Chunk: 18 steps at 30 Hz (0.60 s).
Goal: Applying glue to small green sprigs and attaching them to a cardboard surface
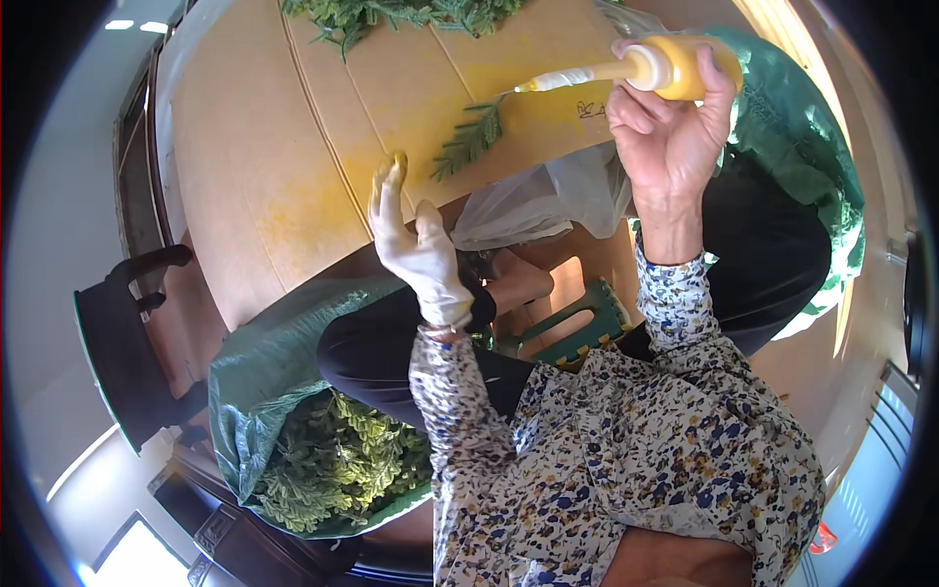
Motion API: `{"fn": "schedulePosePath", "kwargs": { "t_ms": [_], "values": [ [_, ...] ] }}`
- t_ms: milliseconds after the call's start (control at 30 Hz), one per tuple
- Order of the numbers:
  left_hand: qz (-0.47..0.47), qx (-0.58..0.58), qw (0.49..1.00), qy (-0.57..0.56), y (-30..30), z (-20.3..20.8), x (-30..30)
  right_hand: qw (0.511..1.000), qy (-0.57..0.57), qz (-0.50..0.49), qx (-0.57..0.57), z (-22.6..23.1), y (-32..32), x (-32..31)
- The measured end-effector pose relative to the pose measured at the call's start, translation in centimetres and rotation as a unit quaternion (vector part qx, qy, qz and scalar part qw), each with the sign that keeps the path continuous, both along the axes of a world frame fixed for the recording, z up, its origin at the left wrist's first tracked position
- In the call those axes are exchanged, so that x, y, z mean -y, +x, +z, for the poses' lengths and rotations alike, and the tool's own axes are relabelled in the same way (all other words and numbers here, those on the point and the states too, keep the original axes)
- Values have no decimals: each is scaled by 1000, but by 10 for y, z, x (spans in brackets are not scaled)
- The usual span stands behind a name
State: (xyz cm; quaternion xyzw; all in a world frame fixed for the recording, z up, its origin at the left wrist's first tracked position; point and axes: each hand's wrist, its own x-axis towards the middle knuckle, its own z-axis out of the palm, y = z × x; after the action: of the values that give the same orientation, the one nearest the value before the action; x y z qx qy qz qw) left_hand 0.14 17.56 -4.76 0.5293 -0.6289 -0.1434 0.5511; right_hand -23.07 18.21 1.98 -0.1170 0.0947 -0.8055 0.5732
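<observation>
My right hand (675, 137) is bare and wrapped round a yellow squeeze bottle (693, 68). The bottle lies nearly sideways, its long nozzle (577, 76), wound in white wrapping, pointing left. The nozzle tip is close to the upper end of a green artificial pine sprig (469, 140); whether they touch I cannot tell. That sprig is over a cardboard sheet (245, 147) with yellow stains. In a white glove with yellow-stained fingertips, my left hand (416, 240) is raised at the cardboard's near edge, fingers stretched and thumb apart, holding nothing, left of the sprig.
More green sprigs (421, 12) are heaped at the cardboard's far edge. A green sack (240, 391) of yellow-tipped sprigs (342, 460) stands at lower left, another green sack (782, 117) at right. Clear plastic (548, 201) hangs under the cardboard, near a green stool (577, 323).
</observation>
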Motion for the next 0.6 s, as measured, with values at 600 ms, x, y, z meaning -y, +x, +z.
{"fn": "schedulePosePath", "kwargs": {
  "t_ms": [600],
  "values": [
    [74, 70, 994, -28, -49, -26, 10, 988, 101, 60, -103, -66, 81, 75]
  ]
}}
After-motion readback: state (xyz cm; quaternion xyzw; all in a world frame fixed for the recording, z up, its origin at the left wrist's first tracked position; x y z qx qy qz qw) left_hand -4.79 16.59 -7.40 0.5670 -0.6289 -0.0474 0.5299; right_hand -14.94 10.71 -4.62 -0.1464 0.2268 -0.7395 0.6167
